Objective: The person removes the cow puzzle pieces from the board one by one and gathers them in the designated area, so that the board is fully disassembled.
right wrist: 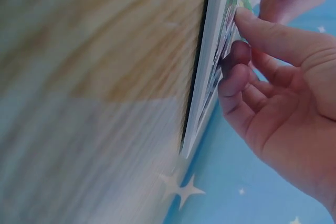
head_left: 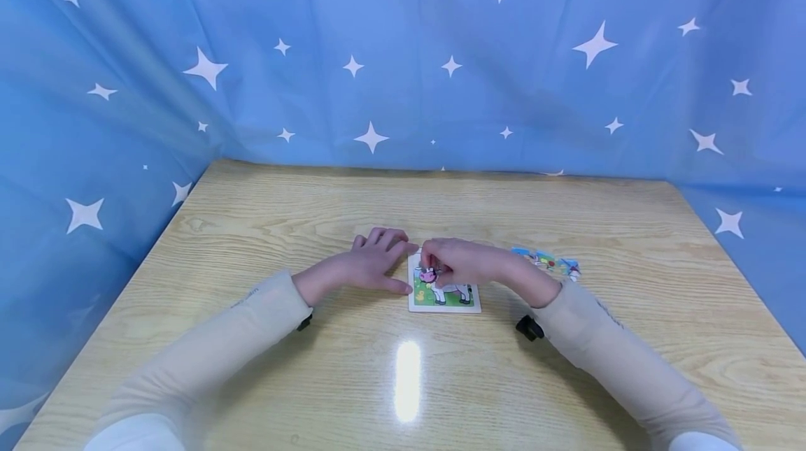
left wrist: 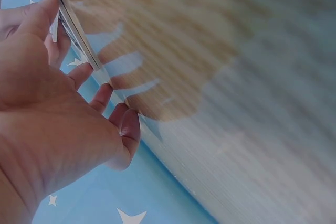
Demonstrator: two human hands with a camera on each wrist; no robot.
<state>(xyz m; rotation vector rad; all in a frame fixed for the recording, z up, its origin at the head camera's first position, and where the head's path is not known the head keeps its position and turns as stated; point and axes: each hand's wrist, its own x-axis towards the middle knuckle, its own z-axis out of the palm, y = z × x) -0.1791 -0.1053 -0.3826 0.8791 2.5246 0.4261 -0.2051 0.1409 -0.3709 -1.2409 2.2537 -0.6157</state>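
Note:
A small square cow puzzle [head_left: 441, 308] with a white frame lies flat on the wooden table. My left hand [head_left: 378, 262] is at its left side, fingers spread and fairly straight, thumb by the frame's left edge. In the left wrist view, the left hand [left wrist: 63, 103] reaches along the table with its fingertips on the surface. My right hand [head_left: 462, 262] is over the puzzle, its thumb and bent fingers closing on a piece at the cow's head [head_left: 428, 275]. The right wrist view has the right hand [right wrist: 283, 72] with its fingertips down at the puzzle; the hand hides part of the picture.
Several loose colourful puzzle pieces [head_left: 546, 261] lie right of the puzzle, partly behind the right forearm. The wooden table [head_left: 283, 213] ends at a blue curtain [head_left: 327, 87] with white stars, behind and at both sides. A bright reflection [head_left: 408, 381] shows on the table in front.

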